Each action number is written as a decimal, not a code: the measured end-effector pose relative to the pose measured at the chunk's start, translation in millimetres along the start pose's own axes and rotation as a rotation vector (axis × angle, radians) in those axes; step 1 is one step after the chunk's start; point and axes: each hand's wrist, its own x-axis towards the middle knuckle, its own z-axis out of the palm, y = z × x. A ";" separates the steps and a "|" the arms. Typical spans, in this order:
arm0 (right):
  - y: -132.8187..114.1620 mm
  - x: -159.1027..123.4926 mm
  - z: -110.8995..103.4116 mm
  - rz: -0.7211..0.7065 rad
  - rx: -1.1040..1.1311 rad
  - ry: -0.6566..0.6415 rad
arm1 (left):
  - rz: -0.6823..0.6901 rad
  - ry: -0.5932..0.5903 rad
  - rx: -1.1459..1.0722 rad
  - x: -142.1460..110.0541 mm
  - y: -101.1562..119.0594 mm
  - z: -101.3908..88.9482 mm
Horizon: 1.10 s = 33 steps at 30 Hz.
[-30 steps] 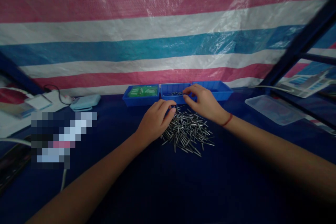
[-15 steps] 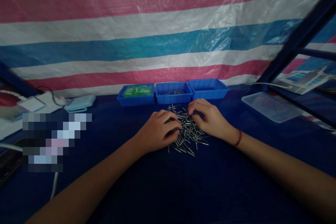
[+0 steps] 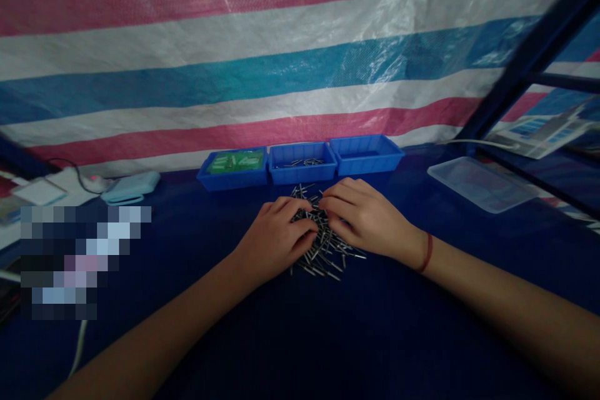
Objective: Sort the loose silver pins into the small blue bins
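A loose pile of thin silvery metal pins [image 3: 323, 256], which look like rivets, lies on the dark blue tabletop. At its left side rests my left hand [image 3: 281, 234], its fingers curved and apart over the pins. My right hand [image 3: 363, 215], with a red band at the wrist, reaches over the pile from the right. Its fingers are bent together and their tips dip among the pins; whatever they pinch is hidden. Just behind the pile, a blue bin [image 3: 302, 173] holds several similar pins.
Left of that bin, another blue bin [image 3: 233, 182] contains a green bag with pale pieces. A third blue bin [image 3: 368, 162] adjoins on the right. Farther right lies a clear plastic lid or tray [image 3: 482, 184]. A light blue case [image 3: 131, 187] and cables occupy the left; a striped sheet hangs behind.
My right hand has come down from beside the middle bin onto the pile. My left hand has gone from a pinch to fingers spread over the pins. The view has shifted slightly.
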 end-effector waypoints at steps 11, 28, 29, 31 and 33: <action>-0.6 -0.4 3.0 0.013 0.015 -0.036 | -0.088 0.002 -0.107 -0.6 6.5 3.8; -0.7 -0.6 6.1 0.002 0.022 -0.041 | -0.190 -0.009 -0.196 -1.6 5.7 9.0; -1.0 -0.4 6.0 0.002 0.021 -0.035 | -0.189 0.007 -0.189 -1.6 4.8 10.5; -1.5 0.0 5.6 0.008 0.020 -0.022 | -0.175 0.045 -0.165 -1.2 2.6 13.0; -2.0 0.4 5.4 0.018 0.020 -0.015 | -0.145 0.072 -0.117 0.1 0.7 14.6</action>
